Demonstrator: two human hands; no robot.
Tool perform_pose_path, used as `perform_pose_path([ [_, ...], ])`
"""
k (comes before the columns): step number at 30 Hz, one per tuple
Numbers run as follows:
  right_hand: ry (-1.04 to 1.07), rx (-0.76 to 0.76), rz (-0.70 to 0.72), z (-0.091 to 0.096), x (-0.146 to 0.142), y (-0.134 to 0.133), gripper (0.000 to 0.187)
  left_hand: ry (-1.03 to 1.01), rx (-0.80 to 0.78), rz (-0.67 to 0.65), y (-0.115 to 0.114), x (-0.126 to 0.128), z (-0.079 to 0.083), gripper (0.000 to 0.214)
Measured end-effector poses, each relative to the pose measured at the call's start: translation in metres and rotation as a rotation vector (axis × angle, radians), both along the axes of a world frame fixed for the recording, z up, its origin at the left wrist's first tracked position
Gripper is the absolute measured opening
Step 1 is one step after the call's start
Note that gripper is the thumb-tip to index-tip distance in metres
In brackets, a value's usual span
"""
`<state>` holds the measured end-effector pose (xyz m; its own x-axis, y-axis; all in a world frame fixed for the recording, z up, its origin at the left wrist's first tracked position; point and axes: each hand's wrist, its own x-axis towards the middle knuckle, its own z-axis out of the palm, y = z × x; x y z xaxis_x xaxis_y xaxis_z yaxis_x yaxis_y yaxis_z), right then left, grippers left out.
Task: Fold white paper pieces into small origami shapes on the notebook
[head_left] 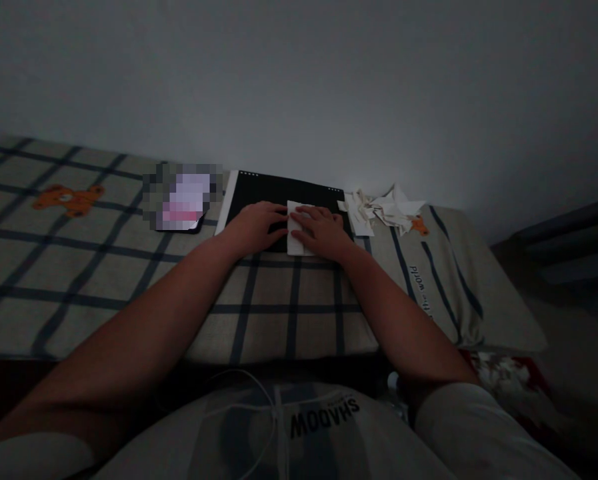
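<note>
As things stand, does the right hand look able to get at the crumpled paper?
Probably yes: the right hand rests on the folded white paper, and the crumpled paper lies at the black pad's right edge, with nothing visible blocking the way.

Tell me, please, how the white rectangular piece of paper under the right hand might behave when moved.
The white rectangular paper is probably light, being small and flat. It may crease easily, like the crumpled white paper scraps nearby. It might slide, as the flat black pad beneath looks smooth.
</note>
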<state>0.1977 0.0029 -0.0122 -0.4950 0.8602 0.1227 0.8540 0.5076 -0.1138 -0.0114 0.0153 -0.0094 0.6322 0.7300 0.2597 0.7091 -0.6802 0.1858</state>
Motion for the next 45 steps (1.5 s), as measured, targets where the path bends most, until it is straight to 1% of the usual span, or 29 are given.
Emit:
perform_pose_path([
  [8,0.002,0.001,0.011,0.000,0.001,0.001,0.052,-0.006,0.036,0.010,-0.003,0.002,0.001,0.039],
  [15,0.023,0.003,0.016,0.001,0.002,0.001,0.051,0.019,0.035,0.003,-0.004,0.004,0.004,0.037],
  [20,0.028,0.012,0.005,0.001,0.000,-0.001,0.053,-0.016,0.057,0.032,-0.008,0.008,0.004,0.036],
  [25,0.052,0.015,-0.001,0.003,-0.001,-0.002,0.054,0.035,0.068,0.083,-0.010,0.012,0.004,0.034],
  [31,0.122,-0.023,0.015,0.003,0.003,0.002,0.050,0.052,0.057,0.106,-0.011,0.014,0.009,0.032],
  [35,0.265,0.020,0.055,-0.002,0.012,0.012,0.041,0.056,0.065,0.121,-0.009,0.016,0.008,0.028],
  [37,0.290,0.031,0.099,-0.005,0.015,0.016,0.037,0.051,0.072,0.118,-0.009,0.016,0.008,0.028],
  [40,0.274,0.053,0.131,-0.006,0.016,0.017,0.033,0.063,0.075,0.127,-0.011,0.018,0.010,0.027],
  [45,0.191,0.086,0.103,-0.002,0.011,0.013,0.032,0.107,0.077,0.186,-0.017,0.023,0.011,0.027],
])
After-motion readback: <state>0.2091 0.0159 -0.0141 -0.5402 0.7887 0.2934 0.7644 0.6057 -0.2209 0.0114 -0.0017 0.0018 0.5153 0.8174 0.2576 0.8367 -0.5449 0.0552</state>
